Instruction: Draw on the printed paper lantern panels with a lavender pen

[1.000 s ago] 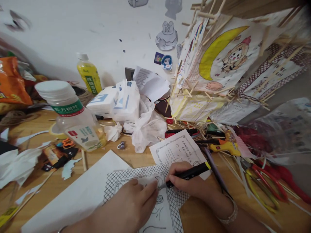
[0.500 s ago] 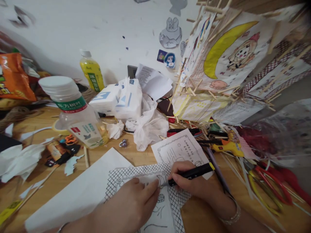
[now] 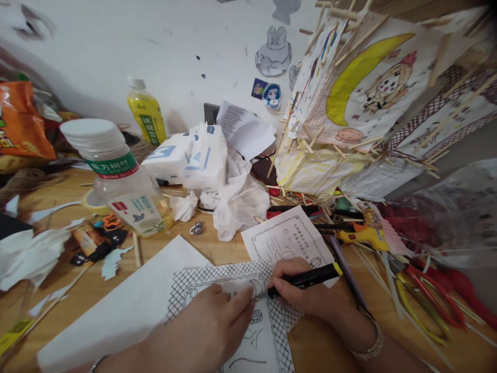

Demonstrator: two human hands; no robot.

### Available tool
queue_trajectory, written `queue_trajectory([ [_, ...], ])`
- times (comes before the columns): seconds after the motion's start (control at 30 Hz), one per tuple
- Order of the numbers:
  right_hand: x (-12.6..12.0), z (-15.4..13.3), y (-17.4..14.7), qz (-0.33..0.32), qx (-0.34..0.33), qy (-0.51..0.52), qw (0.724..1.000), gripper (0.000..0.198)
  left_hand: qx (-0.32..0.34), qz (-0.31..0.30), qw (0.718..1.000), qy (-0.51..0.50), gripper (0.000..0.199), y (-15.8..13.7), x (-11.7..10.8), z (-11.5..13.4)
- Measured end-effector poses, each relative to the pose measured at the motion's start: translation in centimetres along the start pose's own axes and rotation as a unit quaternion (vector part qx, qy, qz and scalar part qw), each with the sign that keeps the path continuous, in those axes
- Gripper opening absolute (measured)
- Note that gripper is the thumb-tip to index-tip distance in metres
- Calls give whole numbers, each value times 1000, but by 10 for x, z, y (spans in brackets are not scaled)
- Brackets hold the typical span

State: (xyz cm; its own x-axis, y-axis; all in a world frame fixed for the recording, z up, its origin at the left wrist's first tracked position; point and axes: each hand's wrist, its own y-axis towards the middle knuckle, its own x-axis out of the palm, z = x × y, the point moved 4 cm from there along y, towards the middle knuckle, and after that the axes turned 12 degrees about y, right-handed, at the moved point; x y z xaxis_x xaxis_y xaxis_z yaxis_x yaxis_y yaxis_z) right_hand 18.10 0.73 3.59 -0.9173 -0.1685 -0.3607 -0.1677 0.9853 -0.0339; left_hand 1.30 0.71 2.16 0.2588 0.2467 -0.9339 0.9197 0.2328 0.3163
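A black marker with a yellow end is pinched in my right hand, tilted, its tip against the drawing. That drawing is a white sheet with a cross-hatched border, a wavy inner frame and line figures in black. Across its middle lies my left hand, pressing it down, index finger stretched toward the marker tip and covering part of the picture. A smaller drawn card with handwriting rests just beyond the right hand. Under the left forearm is a blank white sheet.
Beyond my hands stand a clear bottle, a yellow drink bottle and tissue packs. To the right are a stick-framed paper lantern, a yellow glue gun and scissors. Paper scraps and sticks litter the left.
Almost nothing differs. The view has shifted very slightly; both hands stay in place, with the marker tip still at about the same spot on the drawing.
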Motion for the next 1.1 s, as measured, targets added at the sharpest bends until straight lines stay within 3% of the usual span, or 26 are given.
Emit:
queue_trajectory([
  [0.7,1,0,0,0,-3,25,1000,20,-17,3,999,-41,19,-1,-2,-1],
  [0.9,1,1,0,1,-7,22,1000,21,9,-17,1000,7,18,-3,3,1],
  [1.1,2,0,0,-2,-13,16,1000,21,-16,-15,999,-32,17,-1,1,-1],
])
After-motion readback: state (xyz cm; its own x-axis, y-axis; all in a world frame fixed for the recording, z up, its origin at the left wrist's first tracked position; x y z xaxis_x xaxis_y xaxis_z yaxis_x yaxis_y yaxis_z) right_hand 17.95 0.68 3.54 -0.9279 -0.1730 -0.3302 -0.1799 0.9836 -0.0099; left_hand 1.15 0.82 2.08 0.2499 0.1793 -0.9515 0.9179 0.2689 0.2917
